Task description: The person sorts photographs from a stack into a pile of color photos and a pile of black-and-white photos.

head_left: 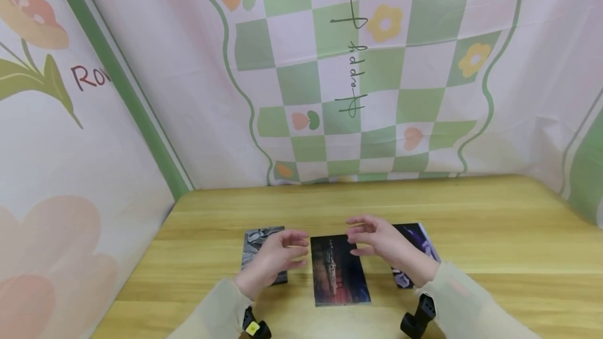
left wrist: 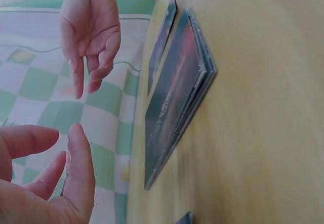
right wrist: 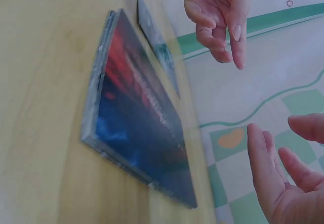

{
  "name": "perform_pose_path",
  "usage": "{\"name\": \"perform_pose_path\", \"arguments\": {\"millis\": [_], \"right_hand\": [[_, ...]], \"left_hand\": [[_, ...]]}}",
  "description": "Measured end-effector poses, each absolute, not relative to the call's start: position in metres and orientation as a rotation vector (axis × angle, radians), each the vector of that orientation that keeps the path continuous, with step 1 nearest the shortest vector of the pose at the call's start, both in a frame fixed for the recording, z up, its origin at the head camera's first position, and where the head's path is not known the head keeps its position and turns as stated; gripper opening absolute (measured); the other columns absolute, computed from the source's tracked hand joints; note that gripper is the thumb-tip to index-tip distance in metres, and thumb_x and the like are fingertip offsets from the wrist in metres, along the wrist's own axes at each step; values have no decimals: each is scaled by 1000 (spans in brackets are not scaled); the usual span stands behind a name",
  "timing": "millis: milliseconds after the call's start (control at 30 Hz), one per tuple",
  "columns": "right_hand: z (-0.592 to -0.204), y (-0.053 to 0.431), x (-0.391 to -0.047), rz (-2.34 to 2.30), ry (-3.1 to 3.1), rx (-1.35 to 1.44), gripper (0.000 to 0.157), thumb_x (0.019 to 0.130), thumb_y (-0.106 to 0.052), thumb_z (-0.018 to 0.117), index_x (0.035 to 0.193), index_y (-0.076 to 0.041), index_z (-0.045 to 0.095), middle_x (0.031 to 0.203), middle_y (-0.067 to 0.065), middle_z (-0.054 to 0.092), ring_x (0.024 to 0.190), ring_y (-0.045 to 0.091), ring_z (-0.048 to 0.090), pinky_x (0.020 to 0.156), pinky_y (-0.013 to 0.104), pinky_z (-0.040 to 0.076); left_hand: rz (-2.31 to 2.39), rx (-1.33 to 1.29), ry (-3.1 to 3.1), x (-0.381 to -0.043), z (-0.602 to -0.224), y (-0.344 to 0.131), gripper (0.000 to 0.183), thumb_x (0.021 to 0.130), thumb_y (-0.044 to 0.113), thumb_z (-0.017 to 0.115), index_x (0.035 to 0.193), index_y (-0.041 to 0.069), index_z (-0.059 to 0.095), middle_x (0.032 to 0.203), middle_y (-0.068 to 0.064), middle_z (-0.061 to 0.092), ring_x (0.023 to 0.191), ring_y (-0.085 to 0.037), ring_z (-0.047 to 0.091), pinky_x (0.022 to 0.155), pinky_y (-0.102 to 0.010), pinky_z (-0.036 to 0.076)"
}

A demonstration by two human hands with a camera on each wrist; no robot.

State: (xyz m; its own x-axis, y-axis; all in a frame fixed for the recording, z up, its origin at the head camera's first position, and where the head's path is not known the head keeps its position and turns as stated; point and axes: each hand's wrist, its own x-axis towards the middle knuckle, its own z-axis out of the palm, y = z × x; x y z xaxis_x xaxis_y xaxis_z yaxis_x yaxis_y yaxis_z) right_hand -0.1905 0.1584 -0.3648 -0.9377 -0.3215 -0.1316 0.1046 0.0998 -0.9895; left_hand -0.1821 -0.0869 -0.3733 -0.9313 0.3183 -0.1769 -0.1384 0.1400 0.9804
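Observation:
A small stack of dark picture cards [head_left: 336,276] lies in the middle of the table, its top one printed with a pale ship-like shape over red and blue. Layered edges of this stack [right wrist: 147,118] show in the right wrist view. My left hand [head_left: 278,255] hovers over a grey picture card [head_left: 256,237] at the left, fingers loosely bent and holding nothing. On the other side my right hand [head_left: 381,239], also holding nothing, partly covers a purple-and-black picture card [head_left: 419,234]. Both palms face each other above the stack.
The wooden table [head_left: 188,250] runs back to a hanging cloth [head_left: 292,35] with green checks and flowers. Another printed cloth [head_left: 61,161] hangs along the left side. Each wrist wears a small black camera mount.

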Motion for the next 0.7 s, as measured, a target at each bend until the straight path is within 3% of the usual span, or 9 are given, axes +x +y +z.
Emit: {"name": "perform_pose_path", "arguments": {"millis": [467,700], "right_hand": [[-380,177,-185,-1841,2063,-157,49,95,-1,50,138,12,31,123,27,49,105,26,59,89,43,55],[-389,182,-186,-1778,2093,-146,50,94,-1,51,137,14,31,124,31,49,105,28,60,88,40,56]], "left_hand": [[1798,131,2069,-180,-392,-85,36,90,0,58,125,-6,52,113,-19,58,94,-20,61,78,-33,59],[1791,157,2070,-177,-395,-85,35,90,-3,56,125,-7,51,112,-19,56,96,-21,60,82,-36,58]]}}
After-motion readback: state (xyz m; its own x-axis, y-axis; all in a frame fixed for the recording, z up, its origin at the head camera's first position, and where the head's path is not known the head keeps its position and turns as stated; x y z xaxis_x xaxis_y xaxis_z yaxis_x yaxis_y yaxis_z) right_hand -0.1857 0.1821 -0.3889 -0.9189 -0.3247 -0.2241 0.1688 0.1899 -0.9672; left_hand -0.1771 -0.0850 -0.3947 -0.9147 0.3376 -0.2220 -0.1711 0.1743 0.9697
